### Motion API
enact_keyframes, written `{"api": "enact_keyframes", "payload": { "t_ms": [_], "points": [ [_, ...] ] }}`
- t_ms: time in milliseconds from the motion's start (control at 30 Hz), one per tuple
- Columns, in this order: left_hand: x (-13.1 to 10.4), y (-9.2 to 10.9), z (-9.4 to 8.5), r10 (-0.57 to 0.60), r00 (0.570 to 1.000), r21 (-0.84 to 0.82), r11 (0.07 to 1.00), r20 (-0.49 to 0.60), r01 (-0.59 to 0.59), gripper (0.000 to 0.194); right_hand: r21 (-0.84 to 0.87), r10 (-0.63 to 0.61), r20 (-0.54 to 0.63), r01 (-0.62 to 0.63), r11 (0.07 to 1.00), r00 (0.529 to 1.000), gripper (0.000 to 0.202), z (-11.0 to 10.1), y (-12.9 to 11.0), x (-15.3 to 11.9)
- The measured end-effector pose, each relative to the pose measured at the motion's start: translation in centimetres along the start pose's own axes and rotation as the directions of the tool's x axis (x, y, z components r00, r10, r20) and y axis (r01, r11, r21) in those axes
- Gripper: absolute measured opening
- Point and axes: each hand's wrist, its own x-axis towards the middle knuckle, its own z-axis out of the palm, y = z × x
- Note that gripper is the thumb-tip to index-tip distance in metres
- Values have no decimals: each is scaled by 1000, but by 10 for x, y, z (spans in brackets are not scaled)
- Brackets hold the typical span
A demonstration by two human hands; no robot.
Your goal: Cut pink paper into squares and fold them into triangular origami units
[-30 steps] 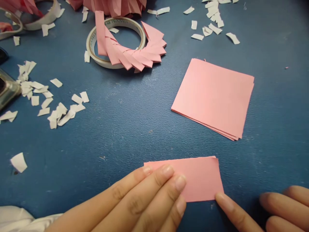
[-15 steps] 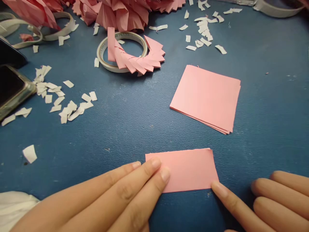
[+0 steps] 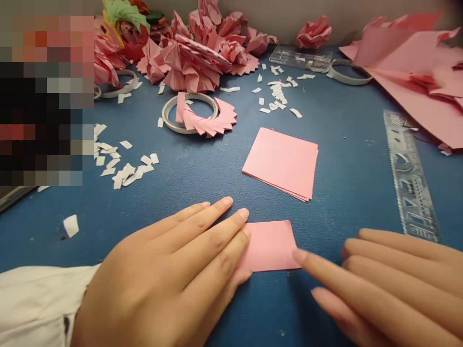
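Observation:
A folded pink paper strip [image 3: 271,246] lies flat on the blue table in front of me. Across its left end rests my left hand [image 3: 173,260], fingers stretched out and flat, hiding that end. My right hand [image 3: 390,289] is open, with the extended index fingertip touching the strip's lower right corner; its thumb is apart and the other fingers bend loosely. Just beyond the strip sits a stack of pink paper squares [image 3: 282,164]. Farther off, a partial ring of interlocked folded pink pieces [image 3: 210,123] leans over a roll of tape [image 3: 171,118].
Pink paper flowers [image 3: 195,53] crowd the back. A clear stencil ruler [image 3: 410,178] lies at right, near large pink sheets [image 3: 415,86] and another tape roll [image 3: 349,72]. White paper scraps [image 3: 128,173] are scattered about. A clear plastic case [image 3: 302,59] lies at the back. The left upper corner is pixelated.
The view has tilted up, showing more of the table's far side. My left hand has slid farther over the strip. My right index finger has moved slightly up the strip's right edge.

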Motion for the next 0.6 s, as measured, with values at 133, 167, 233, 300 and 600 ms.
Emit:
{"api": "enact_keyframes", "payload": {
  "t_ms": [133,167,233,300,600],
  "points": [
    [-2,-6,-5,83,988,73,993,127,-93,20,-16,-21,152,23,1000,988,33,-3,10,4],
    [-2,-6,-5,87,986,87,991,140,-100,22,-16,-34,172,38,999,984,33,-5,11,5],
    [-1,-5,-5,89,989,106,989,117,-101,24,-11,-54,164,56,998,985,23,-7,12,6],
    [0,-4,-4,81,994,114,990,68,-88,24,-28,-55,102,58,998,993,16,-9,12,6],
    [1,0,-2,51,999,183,982,9,-52,23,91,-20,-20,22,996,1000,16,2,10,1]
  ]
}}
